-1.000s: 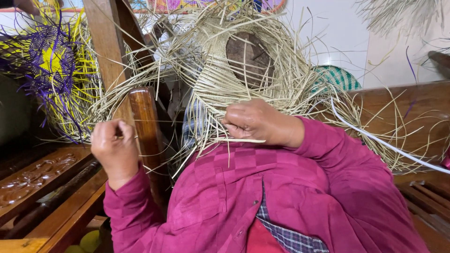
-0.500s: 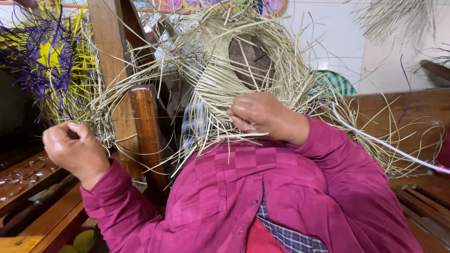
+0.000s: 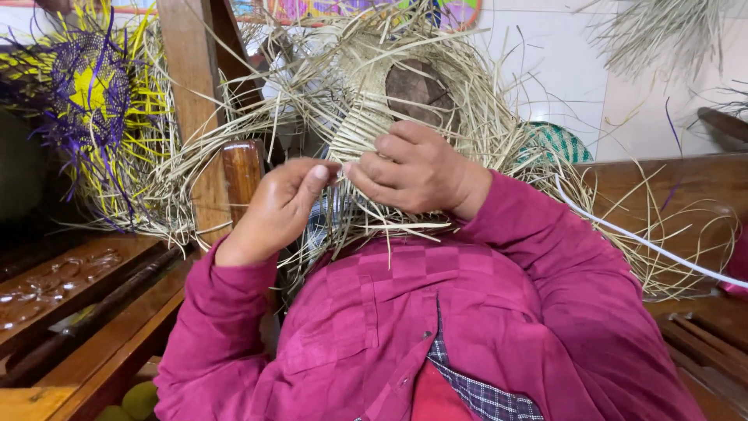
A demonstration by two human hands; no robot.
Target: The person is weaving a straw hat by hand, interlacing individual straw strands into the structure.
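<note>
Wooden bench [image 3: 93,312] behind, the left hand [image 3: 280,206] has risen from its side to meet the right hand [image 3: 417,168], both pinching straw [image 3: 351,132] strands.

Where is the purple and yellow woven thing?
In the head view, the purple and yellow woven piece sits at the upper left, left of the wooden post, away from both hands working the pale straw weaving.
</note>
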